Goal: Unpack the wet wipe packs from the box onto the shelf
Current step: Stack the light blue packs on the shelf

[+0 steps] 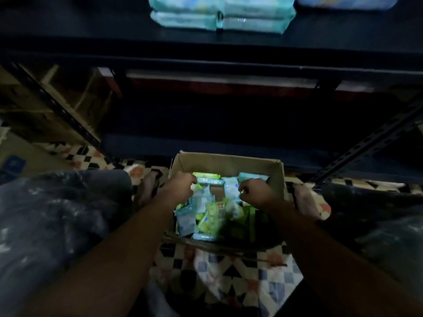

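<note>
An open cardboard box stands on the patterned floor between my knees. It holds several small wet wipe packs, green and pale blue, lying loosely. My left hand reaches into the box's far left side, fingers curled round a pale blue pack there. My right hand is inside the box at the far right with its fingers curled down among the packs; what it holds is hidden. On the dark shelf above, pale blue wet wipe packs lie stacked in two layers.
Dark metal shelving with perforated uprights rises right behind the box. A lower shelf level is in shadow. My knees in dark trousers flank the box. Cardboard boxes sit at the left. The scene is dim and slightly blurred.
</note>
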